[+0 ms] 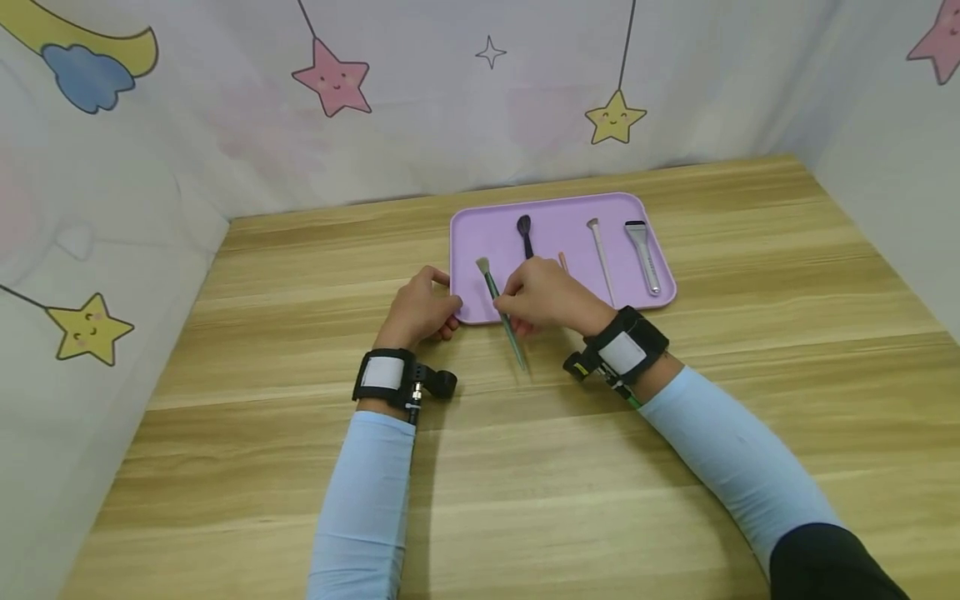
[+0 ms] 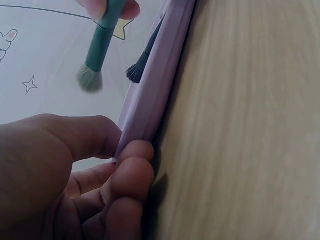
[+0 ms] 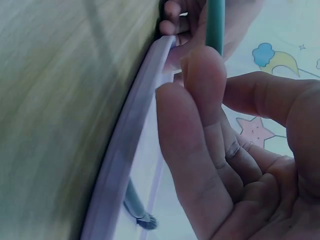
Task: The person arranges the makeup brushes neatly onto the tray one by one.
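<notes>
My right hand point(image 1: 553, 293) pinches a green makeup brush point(image 1: 510, 335) between thumb and fingertips, over the front left part of a lilac tray point(image 1: 467, 229). The brush's pale bristles point away from me, and its handle end reaches past the tray's front edge. At the tray's front left corner, my left hand point(image 1: 420, 310) grips the rim. In the left wrist view, the thumb lies on the inner side of the rim and curled fingers on the outer side. A black brush point(image 1: 525, 229) lies in the tray, its lower part hidden behind my right hand.
Also in the tray are a slim white angled brush point(image 1: 600, 252), a wide silver flat brush point(image 1: 643, 257) and a thin orange-tipped item point(image 1: 563, 262), partly hidden. The tray rests on a wooden table point(image 1: 300, 292). A patterned white curtain point(image 1: 420, 142) stands behind.
</notes>
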Tool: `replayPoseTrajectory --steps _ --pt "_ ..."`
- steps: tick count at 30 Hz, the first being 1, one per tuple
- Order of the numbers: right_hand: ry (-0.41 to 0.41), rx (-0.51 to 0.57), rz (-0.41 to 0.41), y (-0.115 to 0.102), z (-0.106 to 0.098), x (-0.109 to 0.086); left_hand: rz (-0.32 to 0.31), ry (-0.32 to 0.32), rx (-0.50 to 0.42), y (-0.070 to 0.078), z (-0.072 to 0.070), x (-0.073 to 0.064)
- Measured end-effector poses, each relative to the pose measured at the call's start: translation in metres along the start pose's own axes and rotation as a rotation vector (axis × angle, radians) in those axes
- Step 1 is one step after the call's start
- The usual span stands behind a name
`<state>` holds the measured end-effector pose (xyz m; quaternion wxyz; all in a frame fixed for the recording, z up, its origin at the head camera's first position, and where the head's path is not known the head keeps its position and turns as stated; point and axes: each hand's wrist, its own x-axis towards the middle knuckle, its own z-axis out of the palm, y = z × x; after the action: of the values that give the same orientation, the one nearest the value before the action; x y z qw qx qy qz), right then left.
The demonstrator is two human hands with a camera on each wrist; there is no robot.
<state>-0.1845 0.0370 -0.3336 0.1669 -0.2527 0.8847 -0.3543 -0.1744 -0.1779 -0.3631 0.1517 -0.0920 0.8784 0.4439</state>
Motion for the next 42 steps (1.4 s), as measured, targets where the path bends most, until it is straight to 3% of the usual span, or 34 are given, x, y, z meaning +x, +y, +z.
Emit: replayPoseTrajectory --steps 11,21,28,35,42 --pt "0.029 0.036 0.039 0.006 -0.003 0.015 0.014 0.016 -0.011 0.000 0.002 0.002" --pt "0.070 0.078 0.148 0.012 -0.004 0.028 0.027 0.013 -0.028 0.002 0.013 0.002" --pt "0.062 0.141 0.173 0.016 -0.004 0.040 0.021 0.018 -0.015 0.004 0.015 0.001" --pt "0.078 0.083 0.206 0.013 -0.003 0.051 0.015 0.016 -0.002 0.004 0.013 0.001" --pt "0.053 0.032 0.165 0.011 0.004 0.051 0.016 0.000 0.006 0.003 0.011 -0.001"
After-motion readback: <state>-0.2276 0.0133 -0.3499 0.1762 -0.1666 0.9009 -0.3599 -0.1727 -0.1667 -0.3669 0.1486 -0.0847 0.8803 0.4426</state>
